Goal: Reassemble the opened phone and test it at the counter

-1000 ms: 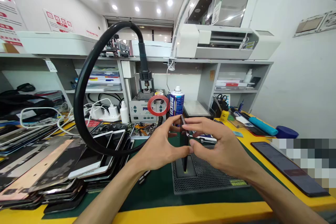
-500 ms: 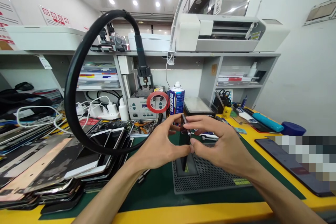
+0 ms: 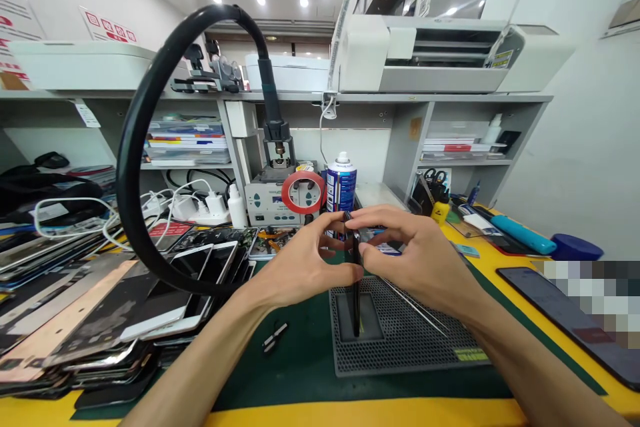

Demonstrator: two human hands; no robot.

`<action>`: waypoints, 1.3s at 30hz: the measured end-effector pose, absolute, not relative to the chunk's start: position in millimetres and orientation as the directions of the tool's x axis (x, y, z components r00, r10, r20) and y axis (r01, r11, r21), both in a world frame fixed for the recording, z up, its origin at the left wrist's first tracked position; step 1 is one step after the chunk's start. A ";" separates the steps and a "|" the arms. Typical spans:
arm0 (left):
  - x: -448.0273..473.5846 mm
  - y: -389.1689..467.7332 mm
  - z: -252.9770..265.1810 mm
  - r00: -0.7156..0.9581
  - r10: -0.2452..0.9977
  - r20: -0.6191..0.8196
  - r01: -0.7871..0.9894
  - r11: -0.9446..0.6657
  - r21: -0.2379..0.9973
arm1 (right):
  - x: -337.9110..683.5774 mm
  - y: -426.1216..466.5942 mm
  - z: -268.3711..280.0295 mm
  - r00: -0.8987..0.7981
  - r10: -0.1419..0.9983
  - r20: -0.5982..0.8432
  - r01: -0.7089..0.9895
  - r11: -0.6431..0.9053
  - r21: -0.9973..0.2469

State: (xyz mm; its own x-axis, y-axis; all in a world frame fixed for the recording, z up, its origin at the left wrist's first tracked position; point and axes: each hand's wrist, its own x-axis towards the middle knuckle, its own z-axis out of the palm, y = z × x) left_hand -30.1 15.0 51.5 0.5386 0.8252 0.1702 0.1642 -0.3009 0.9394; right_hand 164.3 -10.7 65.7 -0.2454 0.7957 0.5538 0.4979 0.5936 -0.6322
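A dark smartphone (image 3: 355, 310) stands nearly on its edge over the grey perforated mat (image 3: 410, 340), so I see mostly its narrow side. My left hand (image 3: 295, 267) grips it from the left, thumb low and fingertips at the top. On the other side, the fingers of my right hand (image 3: 420, 247) close on its upper end and edge. The phone's lower end is over the mat's smooth recessed square. Two thin pale metal prongs (image 3: 420, 310) extend from beneath my right hand across the mat; their other end is hidden.
Stacked phones and panels (image 3: 115, 307) fill the left side. A thick black hose (image 3: 127, 147) loops in front of the shelf. Behind my hands stand a blue spray can (image 3: 341, 187) and a red tape roll (image 3: 303, 191). A small dark object (image 3: 275, 338) lies on the green mat.
The phone has turned more edge-on to me and its lower end sits slightly lower. My right fingers have shifted along its edge. The thin prongs now show on the mat.
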 end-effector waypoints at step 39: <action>-10.6 19.0 51.2 0.468 0.810 0.353 0.294 -0.520 0.802 | 156.4 -2.0 63.3 -0.109 0.789 0.605 0.499 0.570 -0.653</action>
